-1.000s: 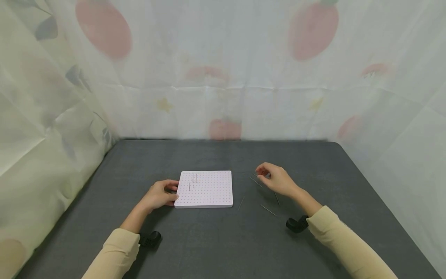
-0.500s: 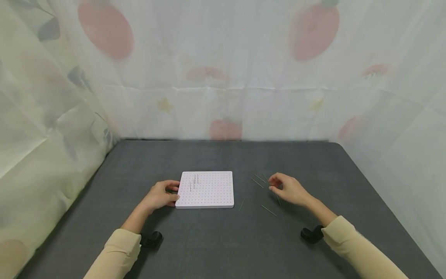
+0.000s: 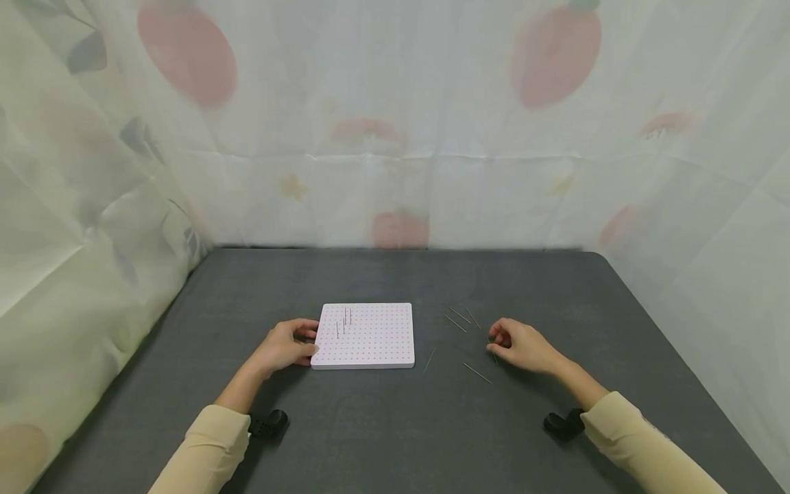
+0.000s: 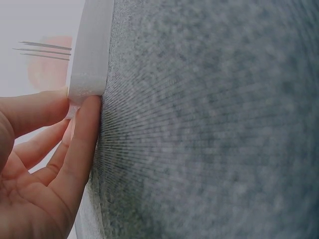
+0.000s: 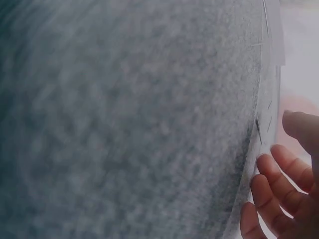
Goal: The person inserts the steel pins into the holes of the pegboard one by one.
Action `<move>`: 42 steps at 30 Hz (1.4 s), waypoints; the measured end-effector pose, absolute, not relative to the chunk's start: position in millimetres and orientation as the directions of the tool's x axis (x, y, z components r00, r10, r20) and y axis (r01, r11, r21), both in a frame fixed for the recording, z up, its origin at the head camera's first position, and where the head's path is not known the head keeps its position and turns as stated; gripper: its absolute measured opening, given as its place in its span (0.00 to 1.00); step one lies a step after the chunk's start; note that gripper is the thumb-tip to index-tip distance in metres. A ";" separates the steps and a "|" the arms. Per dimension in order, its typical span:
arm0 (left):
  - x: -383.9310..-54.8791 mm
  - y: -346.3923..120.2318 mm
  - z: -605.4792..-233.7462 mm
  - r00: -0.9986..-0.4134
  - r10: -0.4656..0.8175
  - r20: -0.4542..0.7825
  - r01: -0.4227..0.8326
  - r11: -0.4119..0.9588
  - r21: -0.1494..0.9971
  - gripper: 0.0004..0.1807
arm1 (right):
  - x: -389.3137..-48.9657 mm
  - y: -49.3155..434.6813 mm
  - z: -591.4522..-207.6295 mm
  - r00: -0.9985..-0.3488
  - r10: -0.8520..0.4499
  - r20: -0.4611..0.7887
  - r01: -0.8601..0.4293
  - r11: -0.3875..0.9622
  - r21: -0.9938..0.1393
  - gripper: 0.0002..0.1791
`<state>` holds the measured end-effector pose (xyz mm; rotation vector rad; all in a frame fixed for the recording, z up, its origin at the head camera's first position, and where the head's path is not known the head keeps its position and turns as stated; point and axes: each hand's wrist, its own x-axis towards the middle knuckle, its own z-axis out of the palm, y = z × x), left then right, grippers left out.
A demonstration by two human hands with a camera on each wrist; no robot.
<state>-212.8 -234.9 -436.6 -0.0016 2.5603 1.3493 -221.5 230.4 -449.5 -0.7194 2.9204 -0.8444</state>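
My left hand [image 3: 284, 348] holds the left edge of a white pegboard [image 3: 376, 346] dotted with small holes. In the left wrist view the thumb lies on the board's upper face [image 4: 92, 55], and the index finger is under the corner. Several thin metal pins [image 3: 337, 331] stand upright in the board's left part. My right hand [image 3: 524, 348] is low over the table to the right, its fingertips right above a loose pin [image 3: 496, 359] that they partly cover. The right wrist view shows the thumb [image 5: 299, 124] apart from the bent fingers, with nothing between them.
More loose pins lie on the dark table [image 3: 382, 439] between the board and my right hand: a group at the back [image 3: 457, 324], a thin pin [image 3: 428, 360] beside the board and another pin [image 3: 478, 372] nearer me. A printed curtain [image 3: 395, 178] hangs behind the table.
My right hand has moved right and toward me, from the group of pins at the back to the pin now under its fingertips. The left hand keeps its hold on the board.
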 end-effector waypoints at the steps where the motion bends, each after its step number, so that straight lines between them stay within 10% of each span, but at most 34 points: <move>1: -212.9 -235.1 -436.6 -0.970 0.113 -0.217 -0.115 0.572 0.812 0.31 | -221.7 231.1 -450.3 -0.893 -0.437 0.108 -0.427 0.749 -0.506 0.09; 42: -212.3 -234.7 -433.9 -0.968 0.121 -0.219 -0.114 0.567 0.816 0.32 | -219.6 229.5 -451.7 -0.862 -0.477 0.173 -0.496 0.721 -0.484 0.07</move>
